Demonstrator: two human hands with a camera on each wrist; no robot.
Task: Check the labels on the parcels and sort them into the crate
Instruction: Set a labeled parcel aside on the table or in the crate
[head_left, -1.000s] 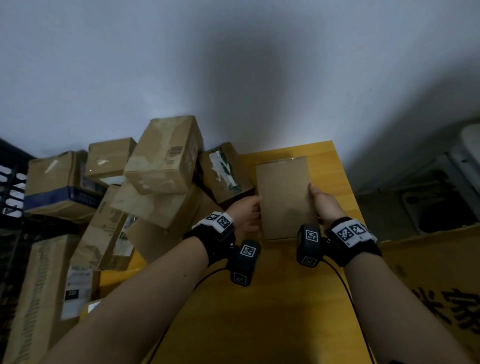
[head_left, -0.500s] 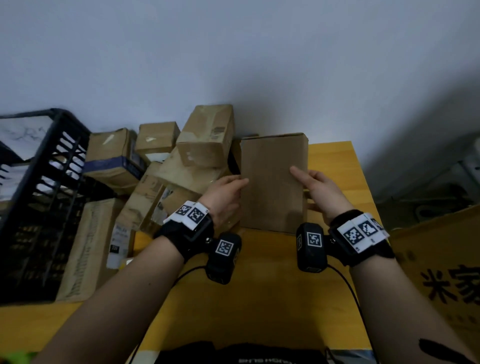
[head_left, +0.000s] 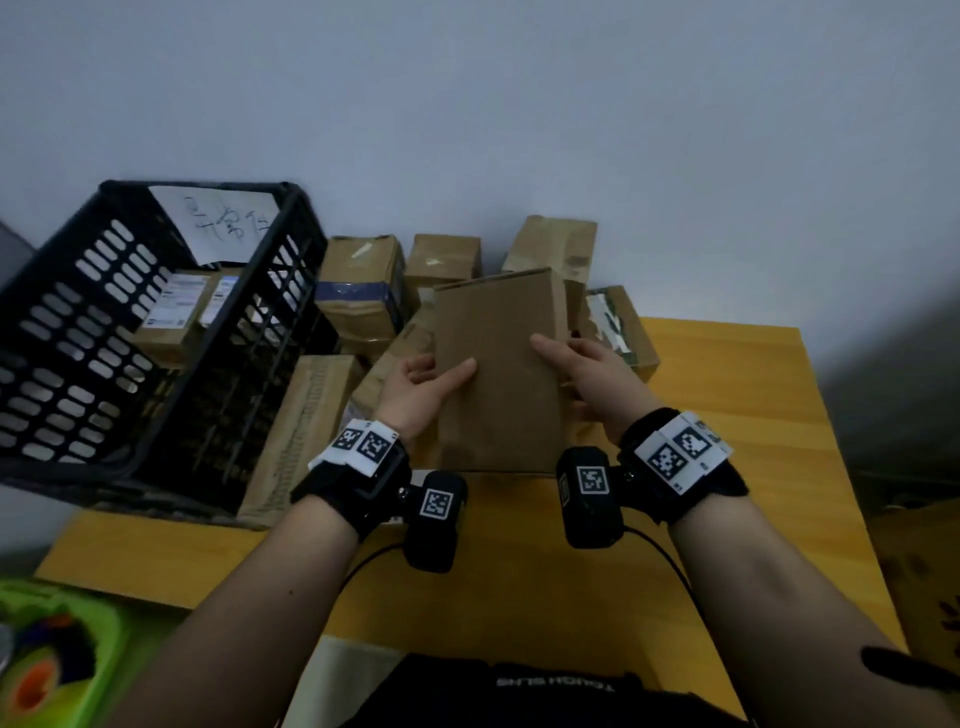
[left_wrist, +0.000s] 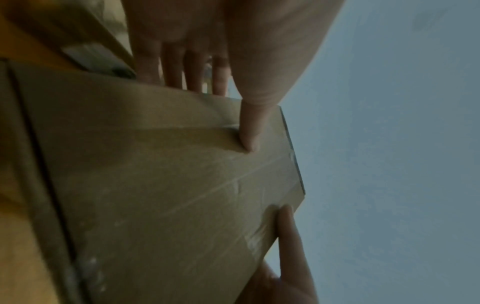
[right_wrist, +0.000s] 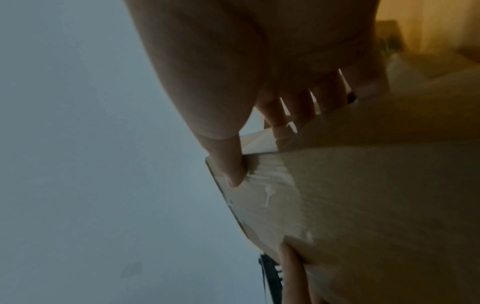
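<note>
I hold a flat brown cardboard parcel (head_left: 498, 374) upright above the table, its plain face toward me; no label shows on that face. My left hand (head_left: 423, 387) grips its left edge and my right hand (head_left: 587, 371) its right edge. Each thumb lies on the front, with the fingers behind. The left wrist view shows the parcel (left_wrist: 168, 185) with my left thumb pressed on it. In the right wrist view the parcel (right_wrist: 363, 205) is pinched the same way. A black plastic crate (head_left: 67, 332) stands at the left with labelled parcels (head_left: 176, 312) inside.
A pile of cardboard parcels (head_left: 358, 291) lies against the grey wall behind the held one. A long box (head_left: 301, 431) lies beside the crate. A handwritten paper sign (head_left: 223, 223) hangs in the crate. The yellow table (head_left: 727, 415) extends right. A green object (head_left: 57, 654) sits lower left.
The parcel has come up off the table, tilted upright and shifted left in both hands. My view has swung left, bringing the crate fully into sight.
</note>
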